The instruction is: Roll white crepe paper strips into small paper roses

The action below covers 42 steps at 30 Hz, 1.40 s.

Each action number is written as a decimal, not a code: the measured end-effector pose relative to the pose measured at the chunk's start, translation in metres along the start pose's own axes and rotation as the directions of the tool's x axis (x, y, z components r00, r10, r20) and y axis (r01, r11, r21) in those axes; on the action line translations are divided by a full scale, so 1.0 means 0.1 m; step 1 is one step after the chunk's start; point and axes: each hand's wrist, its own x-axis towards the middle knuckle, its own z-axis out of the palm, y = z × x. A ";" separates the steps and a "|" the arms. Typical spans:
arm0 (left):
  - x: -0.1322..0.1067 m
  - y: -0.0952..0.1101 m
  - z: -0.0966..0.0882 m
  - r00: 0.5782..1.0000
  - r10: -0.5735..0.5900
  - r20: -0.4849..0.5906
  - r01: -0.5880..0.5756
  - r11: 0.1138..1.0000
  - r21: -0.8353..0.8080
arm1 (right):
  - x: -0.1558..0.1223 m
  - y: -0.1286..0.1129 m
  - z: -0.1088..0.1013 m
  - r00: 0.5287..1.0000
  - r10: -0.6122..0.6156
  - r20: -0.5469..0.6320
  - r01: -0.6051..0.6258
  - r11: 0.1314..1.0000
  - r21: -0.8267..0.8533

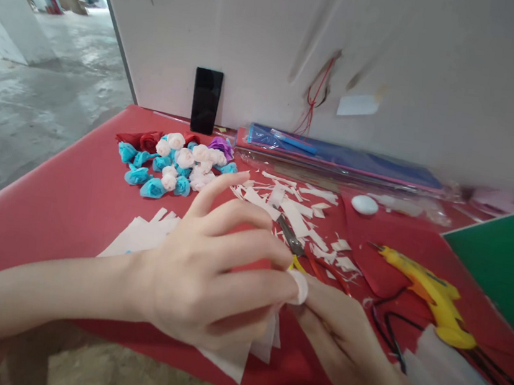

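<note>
A small curled piece of white paper (300, 287) sits where my two hands meet, above the red tabletop (69, 194). My right hand (346, 341) pinches it between thumb and fingers. The fingers of my left hand (219, 269) are bent around its other side, with their tips partly hidden. Beneath my left hand lie white paper sheets (139, 237). Just beyond the hands is a pair of scissors (295, 242), its red and yellow handles partly covered. White paper scraps (296, 216) are scattered around the blades.
Blue, pale pink, red and purple paper flowers (176, 167) are grouped at the back left. A black phone (206, 100) leans on the white panel. At right lie a yellow glue gun (427, 294) with its cable, a white oval object (365, 205) and a green board (505, 267).
</note>
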 end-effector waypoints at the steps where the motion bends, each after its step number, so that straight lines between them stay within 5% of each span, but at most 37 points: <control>1: 0.00 0.00 0.00 1.000 0.006 0.002 -0.006 1.000 0.005 | -0.01 0.00 0.00 1.000 -0.002 0.004 0.002 1.000 0.002; 8: -0.01 0.00 0.02 1.000 0.002 0.005 -0.002 1.000 0.004 | 0.00 -0.01 0.01 1.000 0.017 0.017 -0.018 0.999 0.032; 12: 0.02 0.00 0.02 0.997 -0.080 -0.015 0.077 0.989 -0.122 | 0.01 -0.01 0.00 1.000 0.003 -0.008 -0.002 1.000 0.020; 15: 0.06 0.00 0.00 0.985 -0.159 0.065 0.169 0.965 -0.203 | 0.01 0.02 -0.02 0.999 -0.014 -0.042 0.013 1.000 -0.025; 22: 0.06 0.02 0.04 0.970 -0.184 0.156 0.226 0.924 -0.310 | 0.04 0.09 -0.05 0.960 -0.244 -0.136 0.231 0.968 -0.101; 29: 0.00 0.01 0.15 0.973 -0.175 0.148 0.223 0.869 -0.441 | 0.04 0.05 -0.04 0.978 -0.193 -0.082 0.191 0.981 -0.034; 34: -0.03 0.01 0.22 0.945 -0.265 0.194 0.327 0.715 -0.617 | 0.02 -0.02 -0.04 0.995 -0.084 -0.047 0.087 0.993 0.077; 42: -0.07 0.02 0.29 0.805 -0.443 0.395 0.552 0.315 -0.772 | 0.04 -0.03 -0.02 0.989 0.111 0.100 -0.143 0.896 0.420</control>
